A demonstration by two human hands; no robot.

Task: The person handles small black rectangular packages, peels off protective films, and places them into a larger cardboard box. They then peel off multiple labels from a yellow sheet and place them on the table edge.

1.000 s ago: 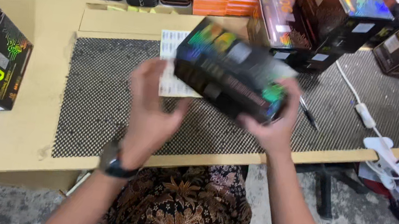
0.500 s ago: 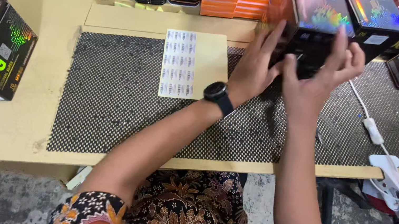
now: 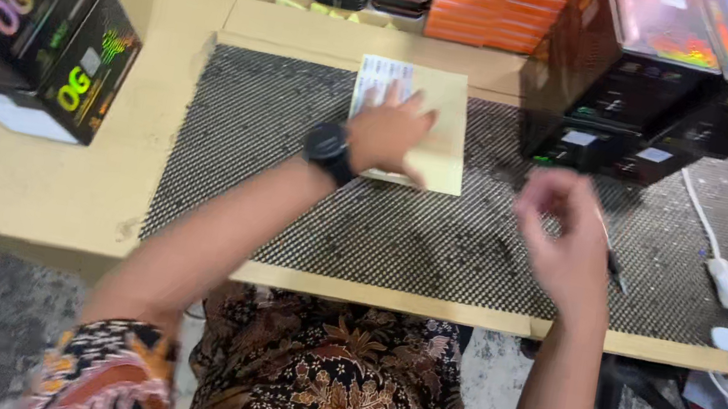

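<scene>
My left hand (image 3: 387,130) lies flat, fingers spread, on the pale yellow sheet of white stickers (image 3: 429,132) on the black dotted mat (image 3: 288,193). My right hand (image 3: 563,236) hovers blurred, fingers loosely curled and empty, near the stacked black printed boxes (image 3: 636,82) crowding the counter (image 3: 27,180).

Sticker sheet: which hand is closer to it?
Left. The left hand lies flat on the sticker sheet. The right hand hangs over the mat, off to the sheet's right, touching nothing.
</scene>
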